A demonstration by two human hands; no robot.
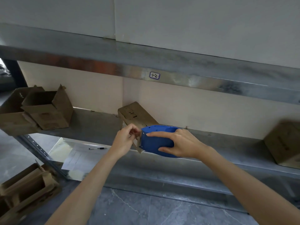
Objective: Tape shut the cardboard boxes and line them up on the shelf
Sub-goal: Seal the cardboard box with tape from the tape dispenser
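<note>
A black pen (97,148) lay on a white sheet of paper (76,157) printed with faint lines, left of centre. A small white label (154,75) with a blue border, handwritten "1-2", sat above the middle of the view. Behind was a cream wall (194,108), with pale grey-white panels (194,21) higher up. Below, the floor (146,208) was dark grey tile veined with white

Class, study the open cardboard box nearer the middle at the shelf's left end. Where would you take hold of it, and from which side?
Probably the front rim of the open box, with the grip coming from the front and above. Its top gapes open, so fingers can hook inside that wall. A second open box crowds its left side.
</note>
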